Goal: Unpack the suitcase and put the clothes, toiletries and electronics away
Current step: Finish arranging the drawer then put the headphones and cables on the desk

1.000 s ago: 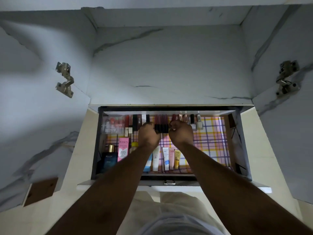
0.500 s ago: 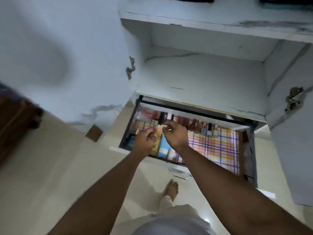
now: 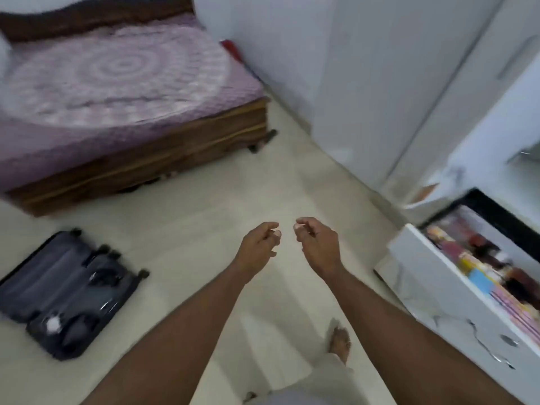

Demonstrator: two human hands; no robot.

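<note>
An open dark grey suitcase [image 3: 65, 293] lies flat on the floor at the lower left, with a few small items inside, among them something white. At the right edge the white drawer [image 3: 432, 290] stands pulled out, packed with toiletries [image 3: 482, 264] on a plaid liner. My left hand [image 3: 258, 247] and my right hand [image 3: 317, 244] hang side by side over the bare floor between suitcase and drawer. Both hold nothing, their fingers loosely curled. The picture is blurred by motion.
A wooden bed [image 3: 140, 150] with a purple patterned cover fills the upper left. White wardrobe doors [image 3: 394, 83] run along the right. Pale tiled floor [image 3: 204, 217] lies between bed, suitcase and drawer. My bare foot [image 3: 340, 340] shows below the hands.
My hands have left the drawer and now hang over the floor. The view has swung left from the wardrobe to the room, bringing the suitcase and bed into sight.
</note>
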